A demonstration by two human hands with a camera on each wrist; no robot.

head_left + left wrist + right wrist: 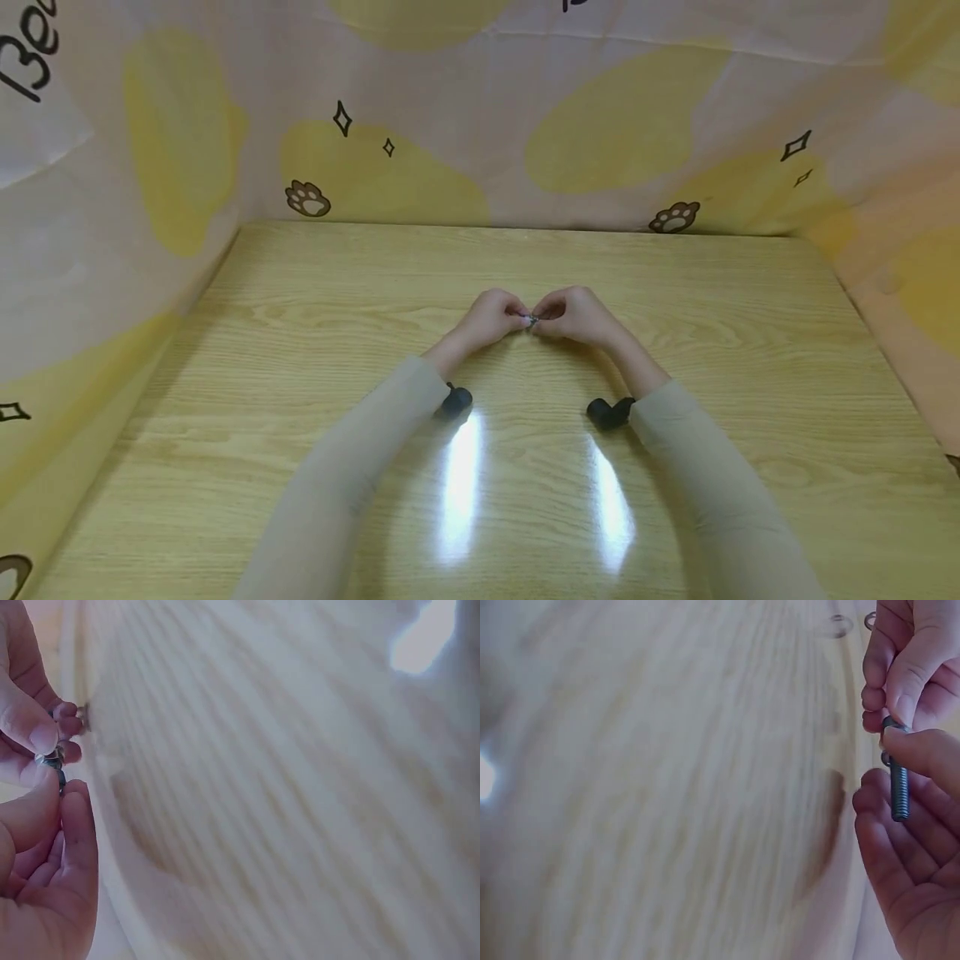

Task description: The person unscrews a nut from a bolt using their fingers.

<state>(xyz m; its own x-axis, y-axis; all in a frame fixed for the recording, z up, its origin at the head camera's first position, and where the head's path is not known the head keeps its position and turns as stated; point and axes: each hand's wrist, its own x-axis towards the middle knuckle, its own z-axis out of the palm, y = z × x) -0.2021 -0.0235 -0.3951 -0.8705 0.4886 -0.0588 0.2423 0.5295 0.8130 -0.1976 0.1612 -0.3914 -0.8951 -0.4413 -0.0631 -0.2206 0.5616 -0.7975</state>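
Note:
In the head view, the left hand (491,321) and right hand (581,318) meet fingertip to fingertip over the table, around a small metal thing (531,320). The right wrist view shows it as a dark threaded bolt (900,796), its threaded end pointing down the frame. The right hand (915,832) has its thumb across the bolt's upper part, other fingers spread behind. From above, the left hand (916,671) pinches the top end. Seen in the left wrist view, both hands' fingertips hide most of the metal piece (51,758).
Two small rings, one (840,626) blurred and another (870,620) beside the left hand, show in the right wrist view. Black devices (456,402) (609,414) sit by both sleeve cuffs. Patterned cloth (420,108) borders the wooden table (337,275) at the back and sides.

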